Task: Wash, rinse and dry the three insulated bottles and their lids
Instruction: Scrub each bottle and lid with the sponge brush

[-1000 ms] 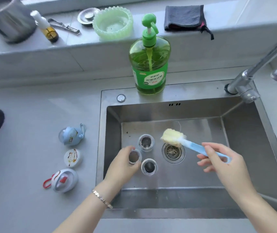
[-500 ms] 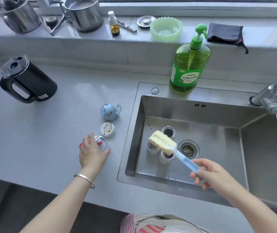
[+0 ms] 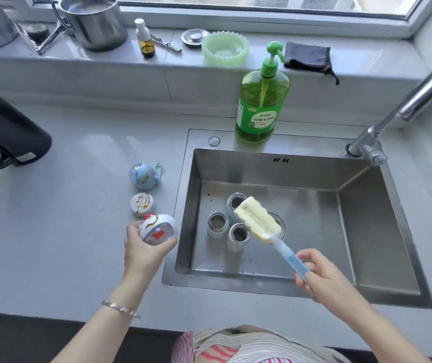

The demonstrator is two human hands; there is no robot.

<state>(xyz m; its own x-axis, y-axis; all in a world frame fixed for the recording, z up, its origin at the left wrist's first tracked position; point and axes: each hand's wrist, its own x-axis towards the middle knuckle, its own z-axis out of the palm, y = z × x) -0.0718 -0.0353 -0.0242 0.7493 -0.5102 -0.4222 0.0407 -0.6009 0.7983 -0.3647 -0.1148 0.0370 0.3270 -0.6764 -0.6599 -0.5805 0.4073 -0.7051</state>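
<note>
Three steel bottles stand upright and open in the sink [image 3: 366,231]: one at the left [image 3: 218,224], one at the back [image 3: 235,203], one at the front [image 3: 239,235]. My left hand [image 3: 144,250] grips a white lid with red marks [image 3: 157,229], lifted just left of the sink rim. My right hand [image 3: 319,276] holds the blue handle of a sponge brush [image 3: 258,220]; its yellow head hovers over the bottles. A blue lid [image 3: 144,176] and a small round white lid [image 3: 142,203] lie on the counter.
A green dish soap pump bottle [image 3: 260,106] stands behind the sink. The faucet [image 3: 398,113] rises at the right. A black kettle [image 3: 2,132] sits at the far left. On the sill are steel pots [image 3: 94,22], a green bowl [image 3: 225,48] and a dark cloth [image 3: 307,57].
My left hand left the bottle in the sink, went to the counter and picked up the white and red lid. The brush stayed over the bottles. The view pulled back.
</note>
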